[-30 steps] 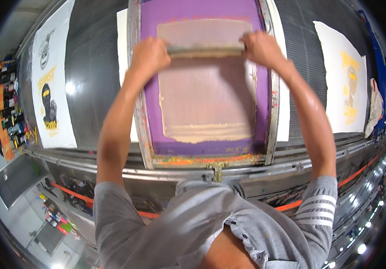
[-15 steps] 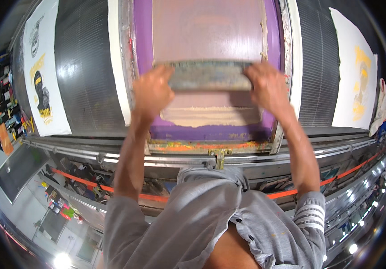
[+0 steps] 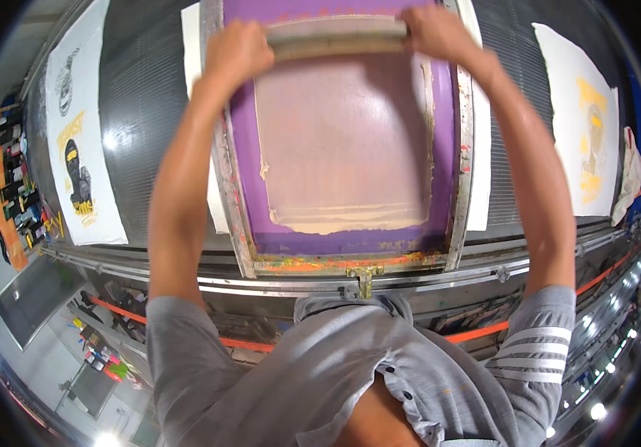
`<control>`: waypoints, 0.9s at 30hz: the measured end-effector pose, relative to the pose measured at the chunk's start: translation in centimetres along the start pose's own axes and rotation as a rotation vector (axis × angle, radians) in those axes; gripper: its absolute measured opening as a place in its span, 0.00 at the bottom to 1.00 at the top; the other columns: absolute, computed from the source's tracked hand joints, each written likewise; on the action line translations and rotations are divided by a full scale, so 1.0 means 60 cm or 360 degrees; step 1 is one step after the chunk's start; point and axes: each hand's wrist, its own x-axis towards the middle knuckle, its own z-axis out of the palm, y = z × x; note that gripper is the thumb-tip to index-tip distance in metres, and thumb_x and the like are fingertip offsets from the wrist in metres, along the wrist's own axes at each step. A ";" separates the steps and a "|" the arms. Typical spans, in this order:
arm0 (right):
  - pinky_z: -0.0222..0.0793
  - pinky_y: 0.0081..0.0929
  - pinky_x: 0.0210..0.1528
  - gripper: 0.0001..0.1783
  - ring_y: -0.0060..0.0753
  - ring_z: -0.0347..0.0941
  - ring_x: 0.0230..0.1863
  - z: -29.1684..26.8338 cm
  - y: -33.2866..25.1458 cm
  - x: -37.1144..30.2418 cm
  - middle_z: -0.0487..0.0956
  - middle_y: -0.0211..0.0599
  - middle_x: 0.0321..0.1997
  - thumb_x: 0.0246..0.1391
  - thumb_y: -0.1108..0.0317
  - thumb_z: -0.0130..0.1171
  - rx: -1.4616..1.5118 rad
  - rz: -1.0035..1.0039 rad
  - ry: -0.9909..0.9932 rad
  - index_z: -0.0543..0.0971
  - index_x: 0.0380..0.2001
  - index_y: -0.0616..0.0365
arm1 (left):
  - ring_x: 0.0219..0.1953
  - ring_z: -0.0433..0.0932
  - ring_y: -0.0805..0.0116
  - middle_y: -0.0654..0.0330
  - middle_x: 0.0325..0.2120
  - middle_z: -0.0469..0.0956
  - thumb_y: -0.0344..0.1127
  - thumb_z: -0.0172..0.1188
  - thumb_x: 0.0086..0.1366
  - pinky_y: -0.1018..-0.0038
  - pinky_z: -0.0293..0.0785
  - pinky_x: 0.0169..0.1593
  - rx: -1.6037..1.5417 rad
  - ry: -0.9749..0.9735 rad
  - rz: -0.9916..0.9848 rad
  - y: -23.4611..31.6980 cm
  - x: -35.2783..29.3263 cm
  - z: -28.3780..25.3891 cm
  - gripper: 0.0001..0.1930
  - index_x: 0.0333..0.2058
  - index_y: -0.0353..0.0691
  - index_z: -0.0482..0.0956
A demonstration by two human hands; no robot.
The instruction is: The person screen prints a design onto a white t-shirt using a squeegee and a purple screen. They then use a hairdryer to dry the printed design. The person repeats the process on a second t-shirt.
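Note:
A wide squeegee [image 3: 339, 41] spans the far part of a screen-printing frame [image 3: 463, 175], slightly blurred by motion. My left hand [image 3: 240, 51] is closed around its left end, and my right hand [image 3: 434, 33] grips the right end. Below it stretches the screen's mesh [image 3: 343, 134], pinkish beige inside a purple border [image 3: 242, 160]. Cream-coloured ink [image 3: 339, 220] lies in a ridge along the near edge of the mesh and in thin ragged lines down its sides. Both my arms reach far forward over the frame.
Printed white fabric pieces lie on the dark table at left [image 3: 82, 149] and right [image 3: 589, 134]. A metal rail [image 3: 291, 287] with a clamp [image 3: 365, 283] runs along the near edge, before my body. Shelves with an orange strip [image 3: 477, 331] sit below. An orange rack [image 3: 0, 186] stands far left.
Both hands have pushed the squeegee away from me, from the near part of the screen to its far end. More of the mesh now shows on the near side.

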 end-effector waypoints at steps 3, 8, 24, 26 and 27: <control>0.75 0.50 0.37 0.11 0.58 0.80 0.33 0.003 0.079 0.082 0.82 0.51 0.27 0.41 0.63 0.61 -0.0075 -0.0077 0.0206 0.84 0.27 0.57 | 0.31 0.84 0.46 0.42 0.24 0.81 0.32 0.59 0.47 0.55 0.79 0.37 -0.0107 0.0090 0.0088 -0.027 0.141 0.026 0.14 0.32 0.38 0.87; 0.77 0.45 0.39 0.11 0.49 0.82 0.36 0.052 0.008 0.011 0.84 0.49 0.32 0.41 0.62 0.62 0.0083 -0.0037 0.0203 0.85 0.28 0.55 | 0.33 0.82 0.45 0.47 0.29 0.83 0.30 0.57 0.45 0.55 0.79 0.39 -0.0221 0.0061 0.0102 0.010 0.009 0.025 0.16 0.34 0.42 0.87; 0.70 0.42 0.56 0.10 0.46 0.76 0.40 0.088 -0.237 -0.448 0.78 0.41 0.32 0.48 0.66 0.67 0.0491 -0.0124 0.0017 0.81 0.31 0.60 | 0.37 0.82 0.55 0.58 0.35 0.84 0.23 0.60 0.42 0.60 0.78 0.37 -0.0528 -0.0040 0.0065 0.138 -0.494 0.063 0.20 0.38 0.42 0.86; 0.68 0.45 0.62 0.20 0.48 0.77 0.48 0.060 -0.230 -0.441 0.81 0.44 0.39 0.45 0.62 0.70 0.0592 -0.0093 -0.0218 0.83 0.42 0.60 | 0.38 0.82 0.56 0.58 0.31 0.84 0.23 0.60 0.43 0.57 0.78 0.44 -0.0517 -0.0086 0.0054 0.139 -0.480 0.056 0.18 0.36 0.39 0.86; 0.66 0.45 0.64 0.28 0.48 0.76 0.54 0.061 -0.224 -0.443 0.81 0.47 0.46 0.48 0.54 0.71 0.0818 -0.0088 -0.0132 0.81 0.49 0.61 | 0.40 0.82 0.56 0.58 0.32 0.84 0.24 0.61 0.43 0.53 0.75 0.49 -0.0442 -0.0100 0.0073 0.143 -0.479 0.047 0.17 0.36 0.39 0.86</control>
